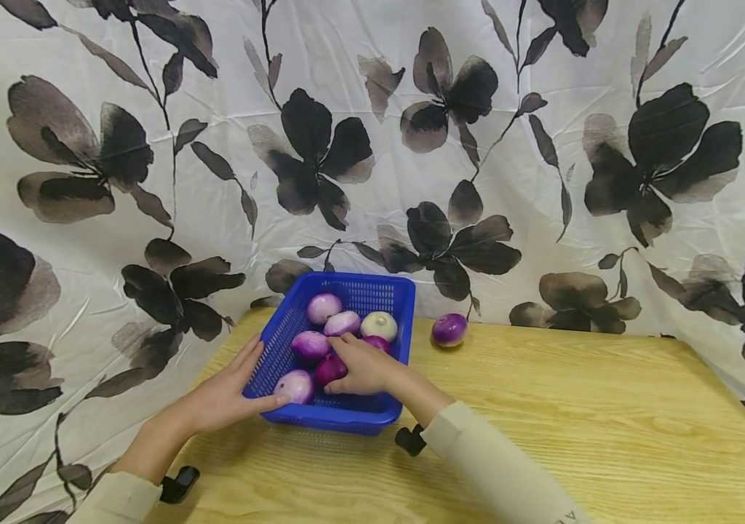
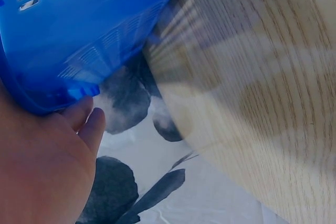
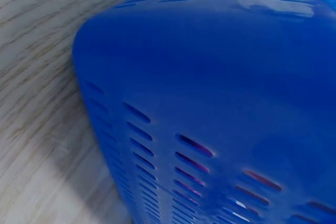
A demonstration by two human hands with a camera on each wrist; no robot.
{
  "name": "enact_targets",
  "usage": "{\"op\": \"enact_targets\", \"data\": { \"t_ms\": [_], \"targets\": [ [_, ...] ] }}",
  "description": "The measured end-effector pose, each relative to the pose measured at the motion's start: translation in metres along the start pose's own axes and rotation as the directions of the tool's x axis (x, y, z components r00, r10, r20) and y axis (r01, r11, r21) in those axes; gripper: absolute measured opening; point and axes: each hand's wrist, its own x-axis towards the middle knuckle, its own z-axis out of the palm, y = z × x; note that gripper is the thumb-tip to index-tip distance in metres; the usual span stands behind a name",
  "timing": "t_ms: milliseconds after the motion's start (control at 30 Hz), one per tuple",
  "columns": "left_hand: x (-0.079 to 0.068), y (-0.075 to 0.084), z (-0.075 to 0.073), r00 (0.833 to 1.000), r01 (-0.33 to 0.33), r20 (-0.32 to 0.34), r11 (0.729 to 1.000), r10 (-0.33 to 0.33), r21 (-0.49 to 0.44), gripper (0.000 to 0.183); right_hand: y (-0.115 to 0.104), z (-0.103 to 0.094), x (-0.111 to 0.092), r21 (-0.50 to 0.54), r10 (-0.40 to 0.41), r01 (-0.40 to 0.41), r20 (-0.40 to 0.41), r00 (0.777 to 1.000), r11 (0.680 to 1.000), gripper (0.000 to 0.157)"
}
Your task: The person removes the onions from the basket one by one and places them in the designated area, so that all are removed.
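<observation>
A blue plastic basket [image 1: 329, 416] with slotted walls stands on the wooden table, holding several onions. My left hand [image 1: 225, 393] grips its near-left corner, thumb over the rim and fingers along the outer left wall. In the left wrist view, fingertips of the left hand [image 2: 58, 145] touch the basket's edge. Inside the basket, my right hand [image 1: 364, 366] holds a dark red onion [image 1: 329, 370], thumb on the near side. Around it lie a pale purple onion [image 1: 295, 386], a purple one [image 1: 310, 346] and a white onion [image 1: 379, 326]. The right wrist view shows only the basket's outer wall [image 3: 210, 77] and table.
One purple onion [image 1: 449, 330] sits on the wooden table [image 1: 575, 415], right of the basket near the back edge. A white cloth with dark flowers [image 1: 438, 240] hangs behind and to the left. Small black devices [image 1: 179, 484] are at both wrists.
</observation>
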Motion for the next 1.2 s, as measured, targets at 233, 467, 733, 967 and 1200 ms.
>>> {"op": "enact_targets", "data": {
  "t_ms": [233,467,733,967,1200],
  "targets": [
    [-0.0012,-0.0003,-0.0012,1.0,-0.011,-0.007,1.0,0.011,0.007,0.116,-0.0014,0.0028,0.0033,-0.052,0.003,-0.001,0.038,0.999,0.999,0.071],
    [-0.0013,0.0007,-0.0004,1.0,-0.003,0.002,1.0,0.003,0.01,0.117,-0.0012,0.0057,0.0027,-0.09,0.012,-0.006,0.067,0.998,0.996,0.067],
    [-0.0017,0.0026,-0.0022,1.0,0.01,0.003,1.0,-0.01,0.017,0.117,-0.0003,0.0078,0.0056,-0.094,-0.015,0.022,0.079,0.997,0.995,0.055],
    [-0.0016,0.0021,-0.002,1.0,0.01,-0.002,1.0,-0.01,0.007,0.118,-0.0008,0.0091,0.0065,-0.066,-0.016,0.024,0.108,0.994,0.998,0.05],
    [-0.0013,0.001,-0.0007,1.0,0.014,0.002,1.0,-0.014,0.01,0.118,-0.0007,0.0094,0.0063,-0.002,0.044,-0.044,0.13,0.991,0.999,0.058]
  ]
}}
